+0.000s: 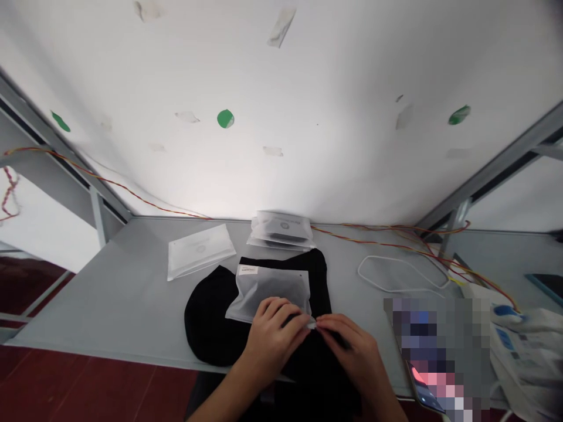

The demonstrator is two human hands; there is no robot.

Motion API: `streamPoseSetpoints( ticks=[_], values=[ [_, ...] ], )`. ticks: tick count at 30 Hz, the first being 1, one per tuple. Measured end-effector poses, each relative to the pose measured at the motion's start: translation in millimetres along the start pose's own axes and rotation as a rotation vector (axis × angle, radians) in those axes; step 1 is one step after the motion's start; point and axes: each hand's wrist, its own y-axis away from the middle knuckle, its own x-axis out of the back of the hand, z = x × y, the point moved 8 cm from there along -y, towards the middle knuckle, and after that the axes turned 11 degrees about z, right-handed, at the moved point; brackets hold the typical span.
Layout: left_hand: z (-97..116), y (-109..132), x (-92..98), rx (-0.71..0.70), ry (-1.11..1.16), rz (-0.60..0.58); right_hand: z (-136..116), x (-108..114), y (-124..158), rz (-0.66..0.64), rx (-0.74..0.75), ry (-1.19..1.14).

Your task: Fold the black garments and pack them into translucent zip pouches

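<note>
**Two hands pinch the corner of a frosted bag lying on black cloth**

Seen from above, looking down at a grey bench (pixel 123 305). At the near edge, a black cloth (pixel 211 328) lies spread out, with part of it hanging over the edge towards the person. On top of the cloth lies a frosted bag (pixel 270 290), flat, with a small white label at its far left corner.

The left hand (pixel 272 337) rests on the bag's near edge with its fingers curled down. The right hand (pixel 352 351) meets it from the right. Both hands are closed in a narrow pinch on the bag's near right corner.

Farther back sit a stack of bags (pixel 281 230) and, to its left, a single flat bag (pixel 200 251). A white cable (pixel 396 275) loops to the right, and red and yellow wires (pixel 378 237) run along the far edge.

Possible trouble: the grip holds only a small corner of smooth film, so it could slip free. A pull towards the person could also drag the overhanging cloth off the bench.
</note>
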Motion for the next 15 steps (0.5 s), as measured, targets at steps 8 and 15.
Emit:
streamPoseSetpoints(
  ticks=[8,15],
  values=[
    [7,-2,13.5,-0.099,-0.042,0.080,-11,-4,1,-0.020,0.058,0.067],
    [-35,10,85.1,-0.067,-0.199,0.125,21,33,-8,0.119,-0.097,0.217]
  ],
)
